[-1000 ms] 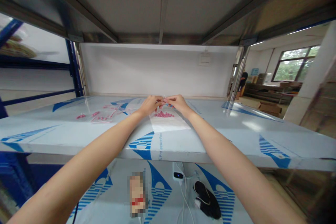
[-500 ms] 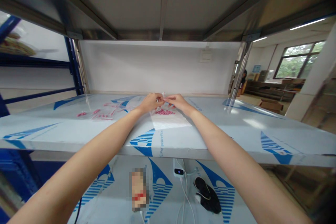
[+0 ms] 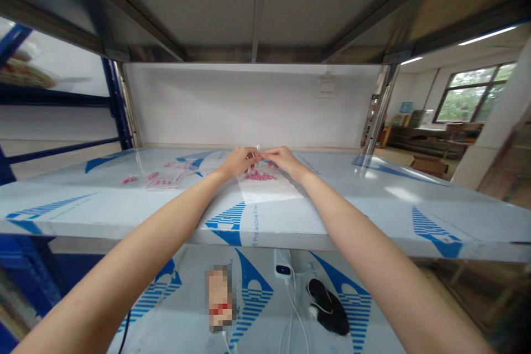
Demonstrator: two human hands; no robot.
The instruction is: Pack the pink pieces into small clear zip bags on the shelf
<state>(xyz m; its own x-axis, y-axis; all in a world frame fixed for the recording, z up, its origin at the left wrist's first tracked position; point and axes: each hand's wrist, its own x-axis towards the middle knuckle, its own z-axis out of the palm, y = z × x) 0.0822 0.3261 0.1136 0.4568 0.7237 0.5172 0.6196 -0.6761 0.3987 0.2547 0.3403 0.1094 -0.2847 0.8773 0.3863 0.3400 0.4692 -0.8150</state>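
Note:
Close together over the shelf, my left hand and my right hand have their fingertips pinched at a small clear plastic bag. Only a bit of the bag shows between and above the fingers. Just below them, a pile of small pink pieces lies on a white sheet. To the left, several small clear packets with pink pieces are scattered on the film-covered shelf.
A metal shelf hangs overhead, with a white wall behind. On the lower level are a blurred-out phone-like object, a white device with a display, cables and a black item. Metal posts stand at the sides.
The fingertips have shifted very slightly against each other at the bag. The pile, the sheet and the packets look the same.

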